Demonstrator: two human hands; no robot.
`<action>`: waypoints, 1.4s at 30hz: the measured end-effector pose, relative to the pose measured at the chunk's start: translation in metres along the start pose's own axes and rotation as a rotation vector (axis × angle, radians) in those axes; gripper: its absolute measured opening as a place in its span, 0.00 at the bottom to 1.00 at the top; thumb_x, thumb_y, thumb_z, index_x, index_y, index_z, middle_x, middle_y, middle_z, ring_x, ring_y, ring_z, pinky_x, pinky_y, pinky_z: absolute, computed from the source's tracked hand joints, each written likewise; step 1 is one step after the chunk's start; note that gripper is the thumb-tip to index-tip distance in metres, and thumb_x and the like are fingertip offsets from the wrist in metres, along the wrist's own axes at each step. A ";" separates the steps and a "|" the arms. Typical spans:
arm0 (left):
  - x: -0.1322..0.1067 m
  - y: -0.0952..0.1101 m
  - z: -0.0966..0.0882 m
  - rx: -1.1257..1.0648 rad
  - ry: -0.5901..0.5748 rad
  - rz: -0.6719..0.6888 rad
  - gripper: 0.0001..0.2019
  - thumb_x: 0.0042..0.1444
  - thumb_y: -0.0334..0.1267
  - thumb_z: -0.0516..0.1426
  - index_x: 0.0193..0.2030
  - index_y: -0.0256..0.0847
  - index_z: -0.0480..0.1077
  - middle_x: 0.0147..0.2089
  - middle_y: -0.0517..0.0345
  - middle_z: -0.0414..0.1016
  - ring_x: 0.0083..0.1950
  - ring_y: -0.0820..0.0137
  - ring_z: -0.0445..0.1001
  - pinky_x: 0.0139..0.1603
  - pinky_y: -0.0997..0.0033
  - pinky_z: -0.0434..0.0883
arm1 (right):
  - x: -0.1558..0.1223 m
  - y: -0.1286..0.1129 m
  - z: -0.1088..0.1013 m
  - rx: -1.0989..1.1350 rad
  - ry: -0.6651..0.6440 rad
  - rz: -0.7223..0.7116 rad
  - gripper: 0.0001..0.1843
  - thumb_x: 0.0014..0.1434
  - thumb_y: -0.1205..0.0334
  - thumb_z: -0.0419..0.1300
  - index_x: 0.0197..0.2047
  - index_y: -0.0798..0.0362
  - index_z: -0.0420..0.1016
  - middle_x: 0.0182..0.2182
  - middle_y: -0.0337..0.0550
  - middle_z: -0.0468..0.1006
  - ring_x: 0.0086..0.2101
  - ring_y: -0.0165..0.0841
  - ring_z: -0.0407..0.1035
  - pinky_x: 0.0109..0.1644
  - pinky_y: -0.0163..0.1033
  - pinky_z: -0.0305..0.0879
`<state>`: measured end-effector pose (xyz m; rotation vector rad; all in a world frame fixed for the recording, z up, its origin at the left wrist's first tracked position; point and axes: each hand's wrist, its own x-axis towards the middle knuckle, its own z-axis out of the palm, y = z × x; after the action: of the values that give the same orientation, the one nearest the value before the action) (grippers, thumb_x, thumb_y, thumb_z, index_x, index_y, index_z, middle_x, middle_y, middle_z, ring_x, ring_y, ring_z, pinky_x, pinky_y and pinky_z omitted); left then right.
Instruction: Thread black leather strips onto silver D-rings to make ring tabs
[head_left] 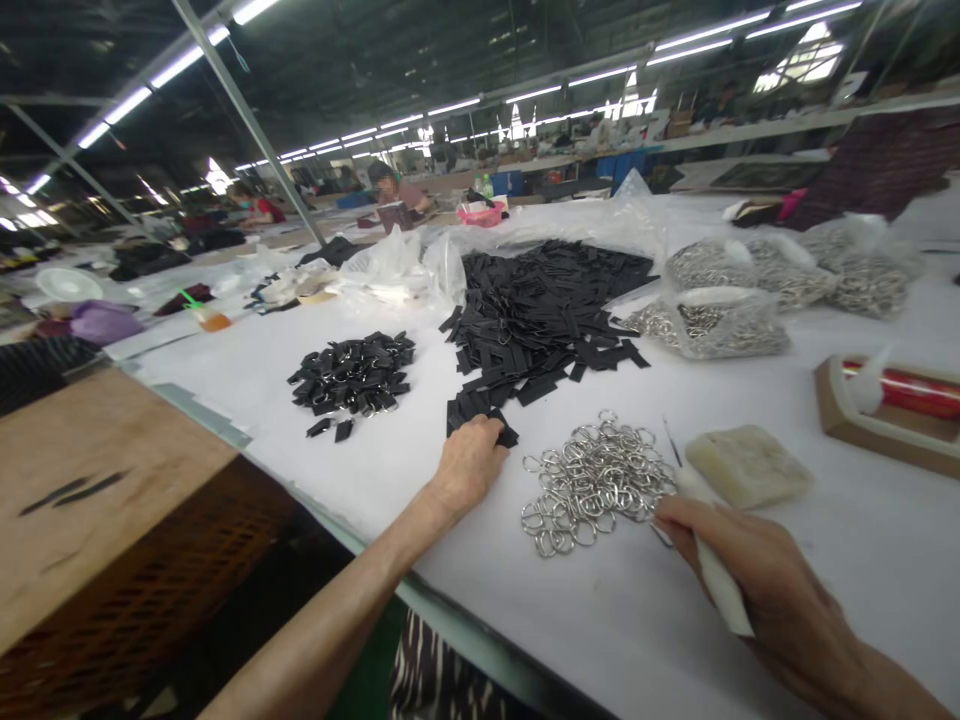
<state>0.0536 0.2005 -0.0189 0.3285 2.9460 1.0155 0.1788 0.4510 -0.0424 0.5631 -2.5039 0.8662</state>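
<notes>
As the left hand [471, 462] rests on black strips [480, 415], the right grip [780, 590] holds a white-handled tool [721, 585].

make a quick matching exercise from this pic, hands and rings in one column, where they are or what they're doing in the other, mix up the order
Things
1 left hand
2 right hand
3 loose silver rings
4 clear plastic bags of rings

Places and states
A holding a white tapered object
B lying in a heap on the white table between the hands
C touching the near edge of the big heap of black strips
D lying beyond the loose rings, right of the big black heap

Pairs
1-C, 2-A, 3-B, 4-D
</notes>
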 end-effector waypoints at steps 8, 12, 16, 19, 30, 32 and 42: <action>0.002 0.002 -0.011 -0.389 -0.134 -0.192 0.04 0.41 0.31 0.59 0.20 0.39 0.68 0.15 0.66 0.58 0.18 0.75 0.56 0.20 0.74 0.52 | 0.003 -0.007 0.001 0.029 0.026 0.046 0.05 0.62 0.63 0.51 0.41 0.48 0.67 0.30 0.40 0.72 0.28 0.33 0.67 0.29 0.34 0.61; -0.007 0.014 -0.013 -0.716 -0.256 -0.232 0.05 0.43 0.37 0.59 0.25 0.37 0.70 0.15 0.65 0.59 0.17 0.77 0.56 0.18 0.75 0.55 | 0.005 -0.014 0.001 0.123 0.075 0.123 0.04 0.61 0.60 0.54 0.41 0.47 0.67 0.28 0.36 0.71 0.25 0.30 0.66 0.30 0.32 0.62; -0.011 0.032 -0.004 -0.967 -0.357 -0.239 0.07 0.41 0.34 0.60 0.29 0.33 0.73 0.17 0.61 0.64 0.18 0.77 0.60 0.19 0.76 0.60 | 0.009 -0.020 -0.004 0.179 0.070 0.160 0.02 0.61 0.60 0.55 0.38 0.47 0.67 0.24 0.34 0.68 0.24 0.28 0.63 0.28 0.30 0.60; -0.010 0.040 0.006 -1.178 -0.430 -0.271 0.08 0.40 0.31 0.61 0.30 0.31 0.73 0.19 0.59 0.67 0.19 0.78 0.63 0.20 0.77 0.62 | 0.014 -0.023 -0.009 0.188 0.057 0.179 0.03 0.62 0.62 0.54 0.35 0.48 0.67 0.23 0.33 0.65 0.22 0.27 0.61 0.25 0.29 0.58; 0.014 0.060 0.030 -1.314 -0.355 -0.196 0.04 0.47 0.27 0.59 0.28 0.35 0.65 0.24 0.57 0.72 0.21 0.76 0.68 0.17 0.81 0.63 | 0.014 -0.009 -0.012 0.008 -0.088 0.162 0.03 0.61 0.65 0.52 0.37 0.51 0.67 0.27 0.37 0.69 0.26 0.30 0.62 0.29 0.33 0.57; 0.015 0.065 0.034 -1.308 -0.370 -0.194 0.04 0.51 0.27 0.56 0.29 0.36 0.64 0.25 0.55 0.74 0.23 0.74 0.72 0.21 0.79 0.68 | 0.007 -0.003 -0.009 -0.099 -0.118 0.114 0.05 0.62 0.65 0.50 0.38 0.53 0.67 0.25 0.39 0.68 0.26 0.32 0.62 0.29 0.35 0.56; 0.005 0.076 0.042 -1.240 -0.441 -0.304 0.04 0.56 0.26 0.52 0.33 0.37 0.61 0.29 0.52 0.75 0.28 0.68 0.77 0.26 0.72 0.75 | -0.002 -0.005 0.005 -0.477 -0.210 -0.165 0.14 0.60 0.75 0.43 0.31 0.58 0.68 0.23 0.48 0.69 0.25 0.35 0.62 0.26 0.36 0.59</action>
<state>0.0672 0.2860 -0.0055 0.0358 1.4910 2.0446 0.1816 0.4441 -0.0448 0.7066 -2.6711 0.1390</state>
